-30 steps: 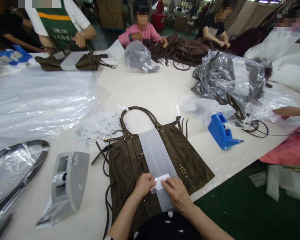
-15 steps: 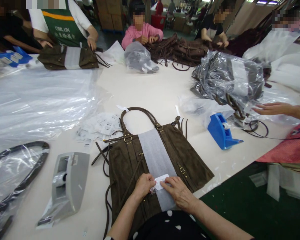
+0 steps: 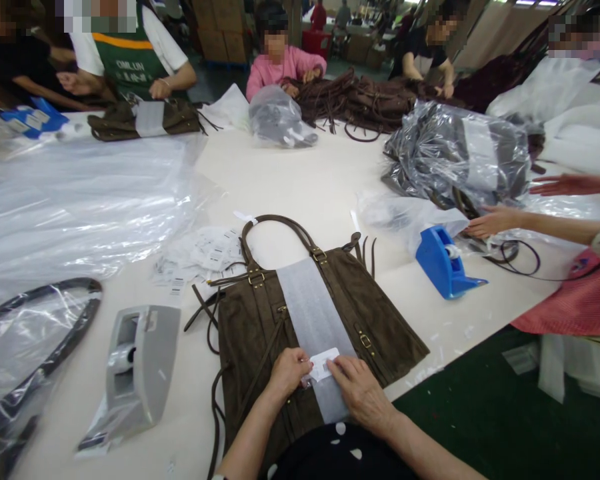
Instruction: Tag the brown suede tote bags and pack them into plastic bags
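Ahead of the grip on the white card [image 3: 324, 364], beyond the bag handle [image 3: 286, 220], bare tabletop [image 3: 300, 175] leaves a hand room to pass. Left of the grip, loose straps [image 3: 215, 400] and the grey tape dispenser [image 3: 155, 363] obstruct; ahead and to its right, the blue dispenser [image 3: 439, 263] and a plastic-wrapped bundle [image 3: 443, 150] do, though the bundle's height is hard to judge.

Green apron [image 3: 111, 61], far side: pale Latin capitals on the chest, read as "OMLUN", last letter soft. Second line of characters beneath, too blurred to make out. White card [image 3: 320, 365]: faint print, illegible. Heap of small packets [image 3: 200, 257]: dark printed marks, too small to read.
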The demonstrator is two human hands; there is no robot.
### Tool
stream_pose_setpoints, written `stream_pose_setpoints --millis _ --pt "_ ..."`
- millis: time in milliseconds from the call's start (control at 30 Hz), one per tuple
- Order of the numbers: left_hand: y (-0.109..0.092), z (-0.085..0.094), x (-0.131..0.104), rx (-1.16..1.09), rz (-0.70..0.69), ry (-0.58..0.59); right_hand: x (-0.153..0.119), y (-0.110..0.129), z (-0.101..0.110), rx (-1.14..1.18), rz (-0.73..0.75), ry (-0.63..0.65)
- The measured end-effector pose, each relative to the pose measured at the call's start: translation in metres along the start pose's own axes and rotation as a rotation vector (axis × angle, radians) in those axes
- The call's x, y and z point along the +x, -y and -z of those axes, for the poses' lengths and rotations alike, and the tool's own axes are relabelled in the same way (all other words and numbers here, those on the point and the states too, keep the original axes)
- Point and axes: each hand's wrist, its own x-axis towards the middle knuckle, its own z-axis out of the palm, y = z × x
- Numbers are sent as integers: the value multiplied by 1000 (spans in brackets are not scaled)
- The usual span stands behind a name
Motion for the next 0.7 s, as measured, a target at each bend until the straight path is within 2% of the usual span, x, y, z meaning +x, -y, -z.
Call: stream_pose_setpoints --millis 200,433,567,700 --pt "1 0 0 -2 8 -7 -6 8 -19 -62 -122 -122" --pt "-1 0 -1 -17 2 11 1 13 -8 0 -163 -48" --pt "-2 2 -1 -44 -10 41 1 13 -6 52 -183 -100" --pt "-4 4 -1 -96 4 57 -2 4 -14 170 -182 -187"
